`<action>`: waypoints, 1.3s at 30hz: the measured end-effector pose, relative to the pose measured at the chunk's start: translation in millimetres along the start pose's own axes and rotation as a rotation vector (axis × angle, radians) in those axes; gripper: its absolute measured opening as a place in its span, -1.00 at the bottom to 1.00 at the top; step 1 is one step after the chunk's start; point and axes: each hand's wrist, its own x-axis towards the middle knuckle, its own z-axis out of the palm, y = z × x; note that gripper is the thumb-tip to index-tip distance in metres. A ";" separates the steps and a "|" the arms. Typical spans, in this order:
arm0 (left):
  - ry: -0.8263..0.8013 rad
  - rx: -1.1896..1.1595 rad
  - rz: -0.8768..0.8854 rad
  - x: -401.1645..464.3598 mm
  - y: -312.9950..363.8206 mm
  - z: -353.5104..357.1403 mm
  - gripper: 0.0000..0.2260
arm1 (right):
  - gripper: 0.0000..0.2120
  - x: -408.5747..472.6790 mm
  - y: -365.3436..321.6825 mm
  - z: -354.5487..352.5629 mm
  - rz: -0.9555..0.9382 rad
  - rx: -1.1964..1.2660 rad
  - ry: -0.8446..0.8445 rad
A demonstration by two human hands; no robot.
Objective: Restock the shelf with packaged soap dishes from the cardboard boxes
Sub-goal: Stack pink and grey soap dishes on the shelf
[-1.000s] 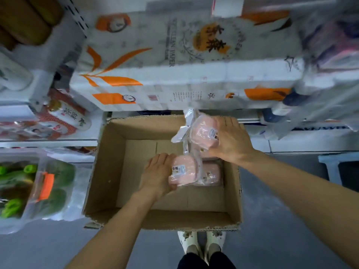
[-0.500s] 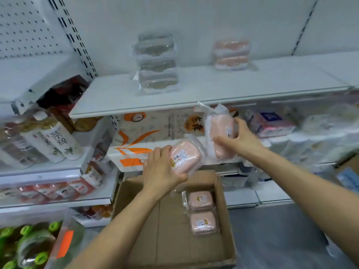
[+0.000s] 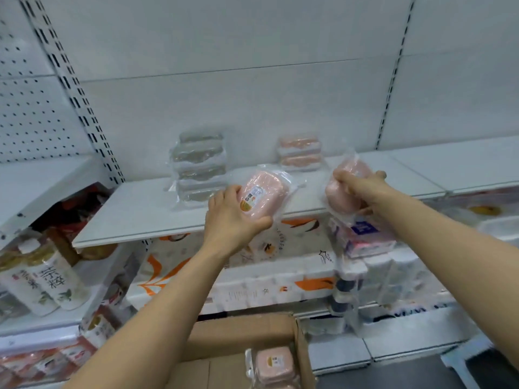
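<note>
The white shelf (image 3: pixel 157 209) serves as the landmark here. To its left and lower, on a neighbouring ledge, stand white bottles (image 3: pixel 53 279) with green printed labels. On the shelf itself, toward the back wall, sits a stack of grey packaged soap dishes (image 3: pixel 200 167), and to the right of that a shorter stack of pink packaged soap dishes (image 3: pixel 300 153). Over the shelf's front edge, the left hand (image 3: pixel 231 217) grips a pink soap dish pack (image 3: pixel 265 193) from below, fingers curled round its near end, the label facing up. Further right, also at the front edge, the right hand (image 3: pixel 362 192) is wrapped round a second pink pack (image 3: pixel 344 192), thumb and fingers closed on its plastic wrap, the pack tilted on end. Below the shelf lie large paper roll bundles (image 3: pixel 252 276) with orange markings. Lower still, in front of the shelf, the open cardboard box (image 3: pixel 241 335) holds more pink packs (image 3: pixel 275 364) against its right wall.
</note>
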 end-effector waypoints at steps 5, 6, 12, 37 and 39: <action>0.021 -0.156 -0.136 55.1 21.2 25.8 -0.21 | -0.18 52.4 -11.9 3.0 0.059 -0.022 -0.042; 0.013 -0.128 -0.126 61.5 22.9 30.9 -0.20 | -0.20 59.0 -13.2 2.6 0.046 -0.068 -0.074; -0.005 0.020 -0.099 99.3 25.0 51.1 -0.26 | -0.42 89.3 -21.9 -19.4 -0.589 -0.955 -0.128; 0.033 0.201 -0.037 148.0 81.7 69.9 -0.14 | 0.02 134.1 -70.3 -1.6 -1.374 -0.672 -0.232; -0.004 0.176 0.078 149.8 97.7 75.7 -0.04 | 0.11 138.3 -79.7 -1.6 -1.378 -0.831 -0.272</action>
